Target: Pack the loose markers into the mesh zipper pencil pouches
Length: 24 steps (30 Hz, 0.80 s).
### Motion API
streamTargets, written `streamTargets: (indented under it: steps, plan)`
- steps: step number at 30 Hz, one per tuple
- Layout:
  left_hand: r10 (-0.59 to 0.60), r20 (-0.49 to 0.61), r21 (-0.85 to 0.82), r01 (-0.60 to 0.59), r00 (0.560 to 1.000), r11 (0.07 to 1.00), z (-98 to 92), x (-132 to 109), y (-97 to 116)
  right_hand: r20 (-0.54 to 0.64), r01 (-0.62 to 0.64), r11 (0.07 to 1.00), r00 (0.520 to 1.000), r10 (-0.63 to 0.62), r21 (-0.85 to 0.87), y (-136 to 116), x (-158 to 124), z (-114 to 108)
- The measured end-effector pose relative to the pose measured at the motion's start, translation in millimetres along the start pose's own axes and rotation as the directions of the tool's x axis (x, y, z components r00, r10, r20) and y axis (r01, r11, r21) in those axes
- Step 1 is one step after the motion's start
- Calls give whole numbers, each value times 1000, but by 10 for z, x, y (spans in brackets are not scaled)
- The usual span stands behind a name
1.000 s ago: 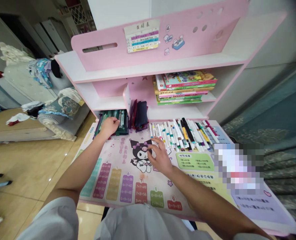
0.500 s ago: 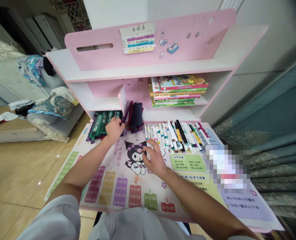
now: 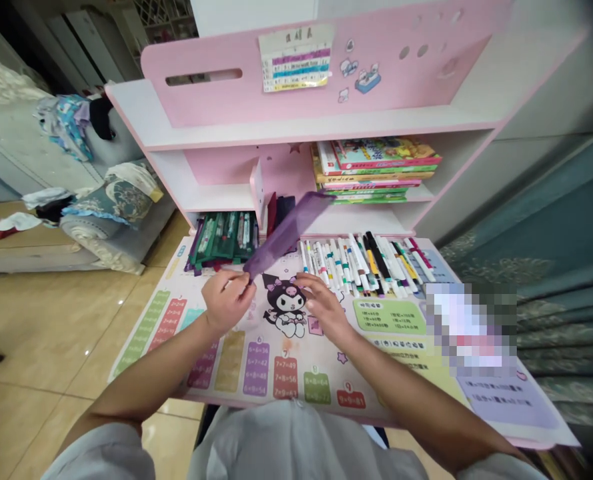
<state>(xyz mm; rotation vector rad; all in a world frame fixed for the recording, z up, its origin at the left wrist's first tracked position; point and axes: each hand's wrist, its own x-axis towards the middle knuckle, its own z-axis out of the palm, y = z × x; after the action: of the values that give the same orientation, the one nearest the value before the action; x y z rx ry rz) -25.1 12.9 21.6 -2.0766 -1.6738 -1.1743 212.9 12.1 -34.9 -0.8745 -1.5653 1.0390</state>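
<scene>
My left hand (image 3: 229, 298) is closed around the lower end of a purple see-through pouch (image 3: 289, 230). The pouch slants up and to the right, in front of the dark folded pouches (image 3: 282, 212) on the shelf. My right hand (image 3: 325, 303) hovers over the desk mat's cartoon figure, its fingers apart and nothing in them. Beyond it lies a wide row of markers (image 3: 343, 267), mostly white, some black and yellow. Green mesh pouches (image 3: 225, 239) filled with pens are stacked left of the divider, behind my left hand.
The printed desk mat (image 3: 276, 347) covers the desktop. A pink and white shelf unit (image 3: 296, 130) rises at the back, holding a stack of books (image 3: 376, 173). A blurred-out object (image 3: 469, 330) lies at the right. A curtain (image 3: 551, 267) hangs beside the desk.
My left hand has drawn the purple pouch from beside the green pouches toward me, and it now extends up to the right. My right hand stays over the mat, and the view has shifted slightly.
</scene>
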Motion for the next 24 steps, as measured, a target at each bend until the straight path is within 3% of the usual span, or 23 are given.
streamTargets:
  steps: [3,5,9,12,17,20,22,24]
  plan:
    - [135,65,-109,-127,989,986,-5,-235,27,33,-68,982,997,63,174,-85,-9,55]
    - [206,145,-139,-186,968,973,19,-357,32,-25,-147,959,987,157,241,-111,-25,117]
    - [325,198,-137,-302,925,943,58,-505,43,-165,-329,816,878,450,476,-105,-43,227]
    - [328,150,-153,-306,932,940,42,-503,62,-185,-354,739,823,537,573,-82,-37,261]
    - [249,232,-326,-166,940,931,-58,-357,35,-170,-397,715,797,579,575,-75,-63,296]
    - [82,331,-343,39,940,939,-80,-285,-9,-116,-443,723,807,579,531,-84,-118,354]
    - [-42,452,-294,193,891,936,-57,-258,-30,-73,-459,750,829,554,477,-91,-160,402]
    - [-93,562,-268,288,822,920,-21,-246,-48,-24,-465,786,855,518,408,-98,-195,440]
